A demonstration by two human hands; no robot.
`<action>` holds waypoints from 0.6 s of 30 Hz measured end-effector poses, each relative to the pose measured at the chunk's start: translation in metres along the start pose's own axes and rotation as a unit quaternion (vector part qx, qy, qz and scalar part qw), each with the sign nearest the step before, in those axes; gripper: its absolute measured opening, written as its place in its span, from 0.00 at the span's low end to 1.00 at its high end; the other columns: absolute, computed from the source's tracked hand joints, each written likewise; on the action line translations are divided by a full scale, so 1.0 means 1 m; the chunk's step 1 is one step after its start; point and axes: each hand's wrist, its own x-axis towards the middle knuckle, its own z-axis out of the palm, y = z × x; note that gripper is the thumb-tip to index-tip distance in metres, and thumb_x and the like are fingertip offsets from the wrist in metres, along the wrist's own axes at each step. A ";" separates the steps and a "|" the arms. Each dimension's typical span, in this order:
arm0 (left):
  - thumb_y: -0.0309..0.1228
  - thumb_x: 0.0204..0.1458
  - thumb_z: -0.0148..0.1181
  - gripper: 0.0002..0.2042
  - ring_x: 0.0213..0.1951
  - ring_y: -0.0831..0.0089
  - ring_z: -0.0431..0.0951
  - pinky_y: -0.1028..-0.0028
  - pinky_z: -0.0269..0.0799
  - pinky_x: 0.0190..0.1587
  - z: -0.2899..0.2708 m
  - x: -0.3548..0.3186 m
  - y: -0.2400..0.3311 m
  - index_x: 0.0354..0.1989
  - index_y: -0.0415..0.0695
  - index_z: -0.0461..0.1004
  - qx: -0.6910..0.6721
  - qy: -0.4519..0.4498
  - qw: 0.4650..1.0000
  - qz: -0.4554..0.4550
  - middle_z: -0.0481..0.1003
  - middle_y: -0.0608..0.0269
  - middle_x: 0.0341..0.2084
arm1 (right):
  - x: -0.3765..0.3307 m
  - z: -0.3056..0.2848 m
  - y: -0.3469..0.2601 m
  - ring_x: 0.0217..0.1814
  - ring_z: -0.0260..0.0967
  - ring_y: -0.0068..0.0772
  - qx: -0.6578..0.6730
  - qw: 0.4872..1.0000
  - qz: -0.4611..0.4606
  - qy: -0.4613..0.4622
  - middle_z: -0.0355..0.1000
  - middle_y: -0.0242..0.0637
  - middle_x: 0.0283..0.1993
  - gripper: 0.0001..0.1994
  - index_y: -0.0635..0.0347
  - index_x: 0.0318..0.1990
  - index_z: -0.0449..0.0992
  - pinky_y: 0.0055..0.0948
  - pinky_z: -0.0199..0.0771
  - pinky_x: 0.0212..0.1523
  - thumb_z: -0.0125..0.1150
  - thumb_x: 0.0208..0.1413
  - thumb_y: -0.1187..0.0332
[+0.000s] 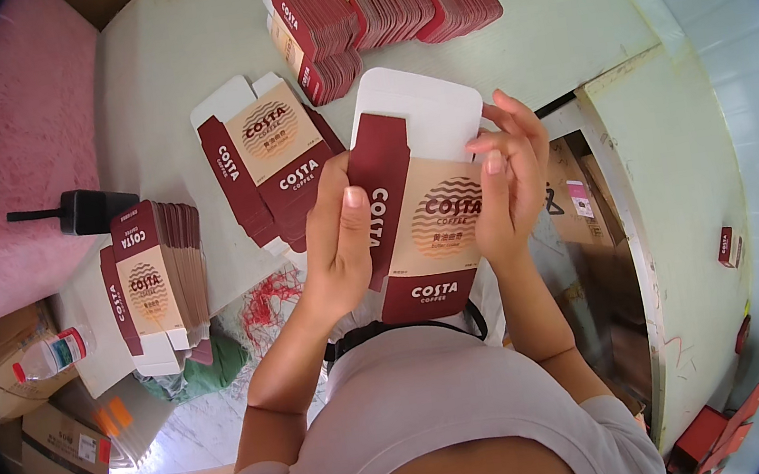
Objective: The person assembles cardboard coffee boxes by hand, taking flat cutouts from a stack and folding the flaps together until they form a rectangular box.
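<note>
A folded-flat cookie carton (437, 201), dark red and beige with a white top flap, is held up in front of my body. My left hand (338, 240) grips its left side, the thumb lying over the dark red panel and the other fingers hidden behind. At the carton's right edge, my right hand (514, 186) has its fingers bent against the board beside the white flap; its thumb is not clearly visible. Just left of the held carton, more flat cartons (264, 127) of the same print lie on the table, slightly fanned.
Standing bundles of flat cartons (373, 8) line the far side of the pale table (544, 33). Another stack (150, 277) stands at the left by a black box-like object (89, 212). Below lies a plastic bottle (52, 354). Cardboard boxes (576, 197) fill the space beneath the right-hand tabletop.
</note>
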 end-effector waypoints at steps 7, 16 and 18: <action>0.30 0.58 0.41 0.11 0.22 0.71 0.70 0.76 0.65 0.28 0.004 -0.006 -0.001 0.45 0.35 0.60 0.065 -0.014 0.997 0.029 0.70 0.57 0.22 | -0.001 0.001 0.005 0.48 0.60 0.43 -0.071 0.997 -0.009 -0.031 0.60 0.52 0.50 0.09 0.67 0.26 0.64 0.34 0.62 0.45 0.44 0.54 0.71; 0.29 0.57 0.45 0.12 0.21 0.70 0.70 0.75 0.65 0.26 0.008 -0.005 -0.004 0.45 0.34 0.59 0.078 0.000 0.997 -0.003 0.69 0.54 0.21 | -0.001 -0.001 0.010 0.51 0.61 0.43 -0.032 0.999 -0.035 0.006 0.58 0.52 0.52 0.09 0.68 0.27 0.68 0.36 0.64 0.46 0.43 0.54 0.73; 0.30 0.56 0.47 0.13 0.23 0.75 0.70 0.77 0.65 0.28 0.003 -0.005 -0.006 0.44 0.35 0.60 0.070 -0.012 0.997 0.017 0.70 0.58 0.23 | -0.001 -0.005 0.007 0.53 0.60 0.45 -0.016 0.999 -0.050 -0.001 0.58 0.53 0.53 0.09 0.68 0.30 0.70 0.38 0.63 0.49 0.43 0.53 0.74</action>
